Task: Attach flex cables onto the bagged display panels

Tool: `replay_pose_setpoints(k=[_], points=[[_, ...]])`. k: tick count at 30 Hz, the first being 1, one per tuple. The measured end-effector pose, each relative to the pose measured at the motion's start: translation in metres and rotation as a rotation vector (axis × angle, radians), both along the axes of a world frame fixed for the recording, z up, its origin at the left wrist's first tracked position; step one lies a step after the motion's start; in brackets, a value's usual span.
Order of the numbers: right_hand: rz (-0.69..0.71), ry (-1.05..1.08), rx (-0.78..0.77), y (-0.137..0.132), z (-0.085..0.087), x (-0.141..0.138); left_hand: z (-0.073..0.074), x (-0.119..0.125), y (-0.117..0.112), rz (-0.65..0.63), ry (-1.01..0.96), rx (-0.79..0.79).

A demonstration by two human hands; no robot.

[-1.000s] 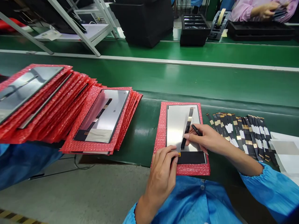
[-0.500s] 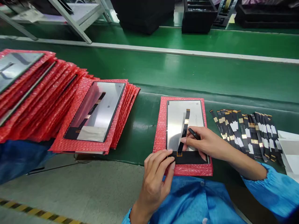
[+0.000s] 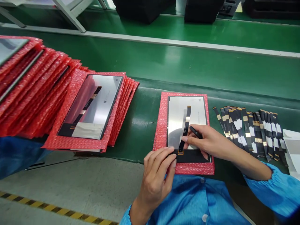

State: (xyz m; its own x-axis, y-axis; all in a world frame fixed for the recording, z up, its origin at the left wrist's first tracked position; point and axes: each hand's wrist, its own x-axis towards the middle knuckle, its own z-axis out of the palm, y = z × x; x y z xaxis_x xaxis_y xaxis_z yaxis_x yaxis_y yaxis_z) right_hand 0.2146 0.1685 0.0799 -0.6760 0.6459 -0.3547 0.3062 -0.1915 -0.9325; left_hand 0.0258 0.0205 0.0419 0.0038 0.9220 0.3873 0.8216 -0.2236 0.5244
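**Partway through this one, with plenty waiting beside it**

I have a dark flex ribbon (image 3: 187, 117) lying lengthwise over the silvery back of the panel (image 3: 197, 109) in front of me, near the front edge of the green counter (image 3: 145, 115). Under the panel is a red bubble-wrap sheet (image 3: 160, 136), showing along its left and lower sides.

Both my hands are on the work. My right hand (image 3: 203, 140) is closed in a pinch, thumb and fingers on the lower half of the ribbon, with a black pen-like tool (image 3: 196, 132) tucked between the fingers (its purpose I can't tell from here). My left hand (image 3: 157, 175) is loosely curled, gripping nothing that I can see, its fingertips resting by the left end of the panel's black strip (image 3: 193, 155).

The ribbon's gold-edged lower end meets that strip, so I'd judge the placing mostly done; whether it is properly joined is too small to tell.

To my left, another panel (image 3: 109, 100) with a ribbon across it tops a red-wrapped stack (image 3: 120, 109), and looks further along than mine. To my right, a fan of loose ribbons (image 3: 248, 132) lies on the counter, so I'd say much remains.
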Motion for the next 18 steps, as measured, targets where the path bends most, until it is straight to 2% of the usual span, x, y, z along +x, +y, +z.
replay_pose_setpoints(k=[10, 18], points=[[0.01, 0.041, -0.053, 0.0007, 0.0003, -0.001, 0.0006, 0.0006, 0.0059, -0.094, 0.141, -0.001], [-0.001, 0.021, -0.048, 0.0, 0.0019, -0.0011, -0.0024, 0.0, 0.006, -0.105, 0.168, -0.021]])
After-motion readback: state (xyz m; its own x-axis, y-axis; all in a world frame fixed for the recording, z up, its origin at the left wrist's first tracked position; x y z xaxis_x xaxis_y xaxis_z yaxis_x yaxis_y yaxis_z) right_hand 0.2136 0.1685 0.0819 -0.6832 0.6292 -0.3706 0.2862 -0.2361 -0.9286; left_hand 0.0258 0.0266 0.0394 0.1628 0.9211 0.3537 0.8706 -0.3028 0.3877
